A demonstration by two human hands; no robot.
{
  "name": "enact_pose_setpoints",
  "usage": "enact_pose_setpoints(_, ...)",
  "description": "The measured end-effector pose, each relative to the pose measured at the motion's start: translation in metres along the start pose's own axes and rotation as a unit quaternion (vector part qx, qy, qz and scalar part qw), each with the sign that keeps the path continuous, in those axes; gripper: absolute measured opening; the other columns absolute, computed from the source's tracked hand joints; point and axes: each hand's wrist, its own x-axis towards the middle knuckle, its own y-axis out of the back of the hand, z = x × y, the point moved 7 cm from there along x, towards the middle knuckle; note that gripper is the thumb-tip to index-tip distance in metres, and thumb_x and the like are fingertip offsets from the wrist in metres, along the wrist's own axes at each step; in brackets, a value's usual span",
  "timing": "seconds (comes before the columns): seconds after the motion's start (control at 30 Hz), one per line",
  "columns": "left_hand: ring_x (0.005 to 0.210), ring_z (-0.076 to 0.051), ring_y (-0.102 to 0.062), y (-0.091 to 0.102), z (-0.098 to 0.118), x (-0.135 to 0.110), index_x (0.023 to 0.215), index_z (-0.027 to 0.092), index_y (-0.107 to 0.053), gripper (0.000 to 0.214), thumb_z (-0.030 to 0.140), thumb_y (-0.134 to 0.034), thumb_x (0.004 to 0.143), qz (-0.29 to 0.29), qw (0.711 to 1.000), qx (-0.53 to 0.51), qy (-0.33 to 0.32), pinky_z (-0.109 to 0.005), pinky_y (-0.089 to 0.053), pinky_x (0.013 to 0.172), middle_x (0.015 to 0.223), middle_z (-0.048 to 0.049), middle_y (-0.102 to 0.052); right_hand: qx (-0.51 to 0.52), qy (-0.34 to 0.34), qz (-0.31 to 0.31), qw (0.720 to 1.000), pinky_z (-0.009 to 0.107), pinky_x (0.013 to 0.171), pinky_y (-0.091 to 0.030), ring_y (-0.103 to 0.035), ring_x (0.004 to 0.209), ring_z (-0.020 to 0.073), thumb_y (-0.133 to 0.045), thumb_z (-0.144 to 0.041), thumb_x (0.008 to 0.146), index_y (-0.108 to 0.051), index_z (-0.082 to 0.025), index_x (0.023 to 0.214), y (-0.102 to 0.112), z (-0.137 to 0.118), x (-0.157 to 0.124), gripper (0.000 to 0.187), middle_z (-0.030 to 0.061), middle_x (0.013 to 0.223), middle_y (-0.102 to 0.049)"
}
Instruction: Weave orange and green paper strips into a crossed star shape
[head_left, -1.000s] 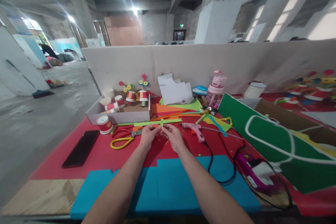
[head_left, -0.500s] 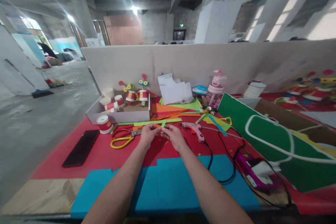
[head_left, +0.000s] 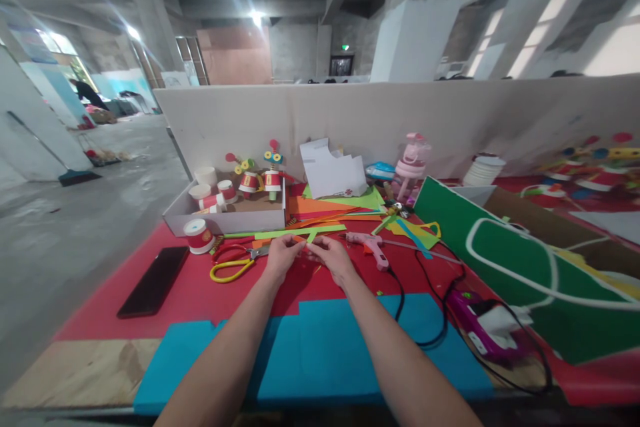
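Observation:
My left hand [head_left: 281, 256] and my right hand [head_left: 331, 257] meet over the red table cover, fingertips pinched together on a short green paper strip [head_left: 311, 237] that sticks up between them. Just behind lies a long green paper strip [head_left: 299, 233] across orange sheets. Yellow-handled scissors [head_left: 233, 269] rest left of my left hand. A pink glue gun [head_left: 371, 247] lies right of my right hand, its black cord trailing toward me.
A black phone [head_left: 153, 281] lies at the left. A white box [head_left: 227, 215] holds red and white paper cups. Blue foam sheets [head_left: 320, 353] cover the near edge. A green board [head_left: 520, 267], a purple device [head_left: 483, 333] and a pink bottle [head_left: 414, 165] stand at right.
Both hands stay pinched on the small green strip; it has tilted slightly between the fingers. Nothing else has shifted.

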Motion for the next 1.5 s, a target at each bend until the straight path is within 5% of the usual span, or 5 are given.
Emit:
enact_pose_setpoints(0.47, 0.048, -0.008, -0.044, 0.015, 0.008, 0.002, 0.068, 0.016, -0.063, 0.026, 0.040, -0.072, 0.067, 0.071, 0.995, -0.048, -0.051, -0.021, -0.034, 0.050, 0.052, 0.0028, -0.053, -0.003, 0.026, 0.069, 0.997, 0.026, 0.060, -0.053, -0.062, 0.056, 0.0120, -0.082, -0.038, 0.054, -0.063, -0.018, 0.070, 0.008, -0.001, 0.003, 0.032, -0.0027, 0.061, -0.063)
enact_pose_setpoints(0.7, 0.049, -0.008, -0.047, 0.000, 0.000, 0.000, 0.073, 0.014, -0.065, 0.028, 0.040, -0.073, 0.065, 0.009, 0.999, -0.046, -0.027, -0.022, -0.036, 0.051, 0.056, 0.0014, -0.056, 0.140, 0.011, 0.066, 0.988, 0.030, 0.075, -0.056, -0.065, 0.067, 0.0131, -0.086, -0.030, 0.051, -0.058, -0.020, 0.071, 0.008, 0.003, 0.004, 0.036, -0.0027, 0.067, -0.065)
enact_pose_setpoints(1.0, 0.053, -0.009, -0.049, -0.004, 0.001, -0.001, 0.068, 0.015, -0.061, 0.029, 0.037, -0.078, 0.060, -0.002, 0.999, -0.048, -0.019, -0.021, -0.038, 0.053, 0.059, 0.0028, -0.055, 0.093, 0.004, 0.000, 0.996, 0.035, 0.080, -0.056, -0.069, 0.070, 0.0162, -0.083, -0.030, 0.055, -0.056, -0.020, 0.078, -0.010, 0.005, -0.002, 0.036, -0.0037, 0.069, -0.066)
enact_pose_setpoints(1.5, 0.051, -0.008, -0.047, -0.006, -0.001, -0.002, 0.066, 0.015, -0.058, 0.029, 0.037, -0.077, 0.062, -0.008, 0.996, -0.090, -0.007, -0.019, -0.036, 0.050, 0.057, 0.0033, -0.054, 0.128, 0.019, 0.004, 0.992, 0.032, 0.073, -0.057, -0.069, 0.067, 0.0159, -0.085, -0.030, 0.054, -0.053, -0.021, 0.075, -0.012, 0.003, -0.003, 0.040, -0.0038, 0.070, -0.066)
